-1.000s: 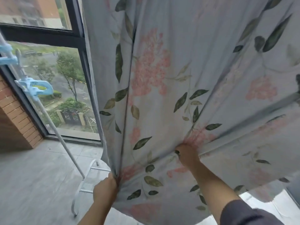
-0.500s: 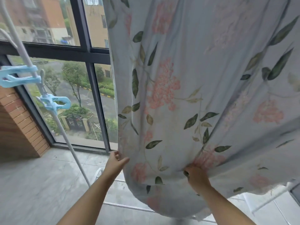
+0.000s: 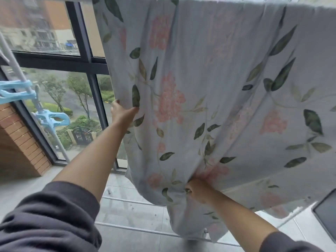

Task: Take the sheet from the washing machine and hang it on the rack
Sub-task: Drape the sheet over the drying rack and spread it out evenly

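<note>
A pale blue sheet (image 3: pixel 218 73) printed with pink flowers and green leaves hangs draped over the rack's top bar (image 3: pixel 209 0) and fills most of the view. My left hand (image 3: pixel 122 112) is raised and pinches the sheet's left edge. Lower down, my right hand (image 3: pixel 198 190) is closed on a bunched fold near the sheet's bottom. The white lower bars of the rack (image 3: pixel 127 228) cross the floor beneath the cloth. The washing machine is out of sight.
A white rack pole (image 3: pixel 60 140) slants up at the left, with light blue clothes pegs (image 3: pixel 52 119) clipped on it. Behind stand a dark-framed window (image 3: pixel 85 57) and a brick wall corner (image 3: pixel 23 142). A dark-edged panel (image 3: pixel 325 217) shows at the right edge.
My left hand let go of the sheet's lower edge, rose and took the left edge higher up. The view tilted upward, and the rack's top bar came into sight. My right hand kept its grip.
</note>
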`<state>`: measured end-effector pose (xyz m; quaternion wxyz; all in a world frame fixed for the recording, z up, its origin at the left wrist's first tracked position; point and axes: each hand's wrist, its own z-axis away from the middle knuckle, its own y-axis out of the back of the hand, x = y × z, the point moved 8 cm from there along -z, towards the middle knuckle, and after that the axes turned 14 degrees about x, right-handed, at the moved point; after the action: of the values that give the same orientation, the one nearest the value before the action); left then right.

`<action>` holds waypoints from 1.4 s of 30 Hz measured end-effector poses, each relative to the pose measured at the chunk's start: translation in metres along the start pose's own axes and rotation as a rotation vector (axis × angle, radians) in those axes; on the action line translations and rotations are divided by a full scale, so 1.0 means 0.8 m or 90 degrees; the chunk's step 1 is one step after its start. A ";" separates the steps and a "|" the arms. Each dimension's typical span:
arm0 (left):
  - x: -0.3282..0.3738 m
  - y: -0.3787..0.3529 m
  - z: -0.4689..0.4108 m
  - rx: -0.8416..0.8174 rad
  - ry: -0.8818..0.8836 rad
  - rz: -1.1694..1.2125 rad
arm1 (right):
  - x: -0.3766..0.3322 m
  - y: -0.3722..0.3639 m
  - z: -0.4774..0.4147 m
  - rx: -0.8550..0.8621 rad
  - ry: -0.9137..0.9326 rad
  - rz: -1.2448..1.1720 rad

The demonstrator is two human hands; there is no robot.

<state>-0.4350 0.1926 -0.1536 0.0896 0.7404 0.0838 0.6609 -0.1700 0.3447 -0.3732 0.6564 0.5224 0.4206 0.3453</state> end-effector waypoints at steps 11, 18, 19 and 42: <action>0.038 0.023 -0.020 -0.022 -0.033 0.009 | -0.096 0.201 -0.034 0.095 0.140 -0.054; 0.060 0.032 -0.048 -0.102 -0.008 0.161 | -0.205 0.443 -0.079 0.602 0.280 -0.030; 0.068 0.044 -0.056 -0.069 -0.024 0.184 | -0.216 0.467 -0.080 0.668 0.283 0.005; 0.311 0.315 -0.328 0.364 -0.495 -0.400 | -0.276 0.632 -0.176 0.752 0.032 0.277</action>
<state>-0.6659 0.0147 0.1767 0.1020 0.8633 0.4361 0.2325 -0.3958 0.3122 0.1485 0.1614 0.8621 0.4400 0.1925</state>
